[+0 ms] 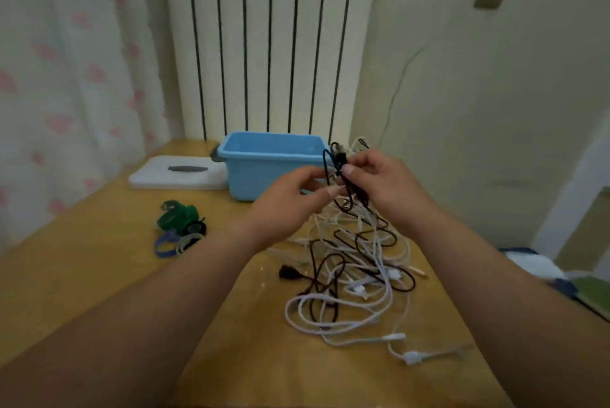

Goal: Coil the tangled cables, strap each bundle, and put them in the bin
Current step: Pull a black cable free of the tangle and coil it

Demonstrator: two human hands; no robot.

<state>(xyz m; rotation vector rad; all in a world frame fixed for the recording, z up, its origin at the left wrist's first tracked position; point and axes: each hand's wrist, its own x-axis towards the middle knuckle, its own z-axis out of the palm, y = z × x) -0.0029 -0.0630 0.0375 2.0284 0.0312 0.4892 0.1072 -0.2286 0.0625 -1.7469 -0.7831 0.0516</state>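
On the bench [99,275] cables [356,275] lay tangled, straps [181,229] unused, bin [264,173] seemingly empty: barely begun. Your left fingers [330,190] and right fingers [350,170] pinched one black cable [326,165].

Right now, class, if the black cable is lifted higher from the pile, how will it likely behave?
Probably floppy: the black cable droops in loops below the right hand. Likely to drag the white cables, since they are intertwined. Seems light; a fingertip grip holds it.

dim, soft, blurred wide-angle edges
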